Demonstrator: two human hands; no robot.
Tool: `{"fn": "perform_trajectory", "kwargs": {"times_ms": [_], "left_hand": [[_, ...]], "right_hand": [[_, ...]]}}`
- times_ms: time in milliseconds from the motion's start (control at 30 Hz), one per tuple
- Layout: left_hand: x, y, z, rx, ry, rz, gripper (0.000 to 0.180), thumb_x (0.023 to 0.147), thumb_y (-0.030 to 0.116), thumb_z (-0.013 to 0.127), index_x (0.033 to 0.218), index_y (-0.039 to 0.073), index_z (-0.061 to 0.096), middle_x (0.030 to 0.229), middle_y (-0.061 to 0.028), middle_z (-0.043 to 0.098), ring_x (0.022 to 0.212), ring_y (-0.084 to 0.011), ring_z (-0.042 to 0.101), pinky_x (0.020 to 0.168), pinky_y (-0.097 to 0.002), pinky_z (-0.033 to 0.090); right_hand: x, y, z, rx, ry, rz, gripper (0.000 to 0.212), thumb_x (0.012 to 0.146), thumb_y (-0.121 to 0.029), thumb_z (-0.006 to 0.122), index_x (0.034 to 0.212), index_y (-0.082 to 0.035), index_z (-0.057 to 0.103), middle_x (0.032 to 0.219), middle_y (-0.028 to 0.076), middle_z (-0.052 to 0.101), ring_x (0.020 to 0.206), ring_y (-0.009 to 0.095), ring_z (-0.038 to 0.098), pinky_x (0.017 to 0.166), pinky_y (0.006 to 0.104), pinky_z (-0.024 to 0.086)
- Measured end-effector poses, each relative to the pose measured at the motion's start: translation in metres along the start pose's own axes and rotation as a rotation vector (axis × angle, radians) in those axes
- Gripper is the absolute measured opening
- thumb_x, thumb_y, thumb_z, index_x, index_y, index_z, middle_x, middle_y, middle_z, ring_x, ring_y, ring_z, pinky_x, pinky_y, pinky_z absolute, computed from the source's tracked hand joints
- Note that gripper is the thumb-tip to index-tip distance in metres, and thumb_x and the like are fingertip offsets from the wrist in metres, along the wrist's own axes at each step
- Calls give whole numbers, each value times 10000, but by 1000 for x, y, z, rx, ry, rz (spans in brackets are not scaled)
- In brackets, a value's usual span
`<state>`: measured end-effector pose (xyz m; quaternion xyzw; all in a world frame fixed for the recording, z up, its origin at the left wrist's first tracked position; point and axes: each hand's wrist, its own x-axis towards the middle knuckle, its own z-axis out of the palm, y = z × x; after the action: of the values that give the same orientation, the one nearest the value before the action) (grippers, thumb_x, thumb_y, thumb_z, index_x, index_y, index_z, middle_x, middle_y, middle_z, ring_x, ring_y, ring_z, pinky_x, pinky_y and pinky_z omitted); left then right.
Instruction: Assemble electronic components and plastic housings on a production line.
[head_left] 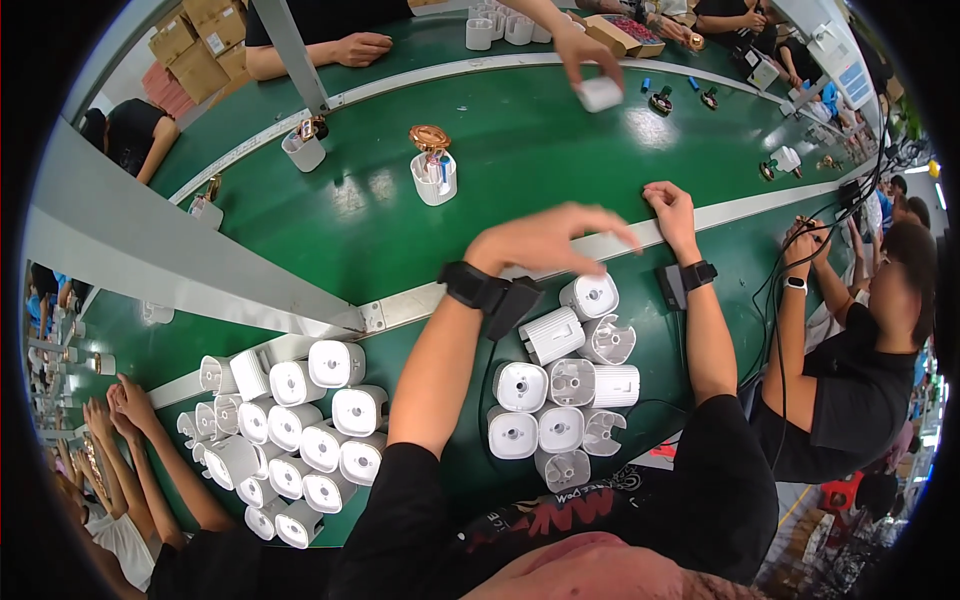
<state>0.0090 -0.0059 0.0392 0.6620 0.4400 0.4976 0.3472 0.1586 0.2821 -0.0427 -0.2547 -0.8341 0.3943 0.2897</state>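
My left hand (555, 238) reaches over the metal rail toward the green belt, smeared by motion. Its fingers are stretched out and apart, and nothing shows in them. My right hand (671, 212) is at the rail with its fingers curled in, and no object is visible in it. Just below my left hand stands a white plastic housing (590, 296), the top one of a cluster of white housings (561, 428) between my forearms. Some stand upright, while others lie on their sides, such as the ribbed one (553, 335).
A larger group of white housings (322, 446) sits left of my left arm. On the green belt (350, 235) stands a white housing with a copper-coloured part (435, 180). Across it, another person's hand (588, 50) holds a white housing. Black cables (778, 300) hang at right, before a seated co-worker.
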Motion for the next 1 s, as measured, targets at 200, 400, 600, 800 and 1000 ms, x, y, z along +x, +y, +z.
{"fn": "perform_trajectory", "kwargs": {"times_ms": [200,400,600,800,1000], "left_hand": [[1,-31,20,-154,-428,-224,579,688,65,792,1242,79,626,1197,-54,644,1071,-158,575,942,-323,463],[-8,-43,1,-50,-76,-121,581,639,76,830,1178,58,615,1129,-39,626,1020,-155,590,918,-313,470],[-24,-71,-10,-18,631,-176,627,635,43,808,1199,72,534,1101,-57,572,1049,-226,561,925,-346,457],[-23,-75,-10,823,821,-247,632,653,14,773,1231,91,527,1163,-126,515,1044,-346,525,905,-426,467],[-23,-61,-10,739,885,-288,551,717,95,774,1229,86,572,1130,-131,560,1036,-338,540,891,-439,467]], "right_hand": [[-3,-3,0,-21,-20,30,152,903,-58,630,988,59,679,864,59,710,807,91,650,764,226,503],[-1,-1,-3,-21,-20,28,140,890,-56,646,961,57,690,827,57,709,761,87,641,741,235,509],[-4,-6,3,-7,-15,10,137,894,-51,637,957,60,686,819,59,707,760,89,641,740,235,509],[-4,-6,-2,-19,-12,22,137,897,-53,632,954,59,688,815,58,705,754,91,640,737,236,511],[-2,-1,0,-9,-5,12,138,889,-57,639,948,54,695,816,62,711,751,96,646,729,241,515]]}}
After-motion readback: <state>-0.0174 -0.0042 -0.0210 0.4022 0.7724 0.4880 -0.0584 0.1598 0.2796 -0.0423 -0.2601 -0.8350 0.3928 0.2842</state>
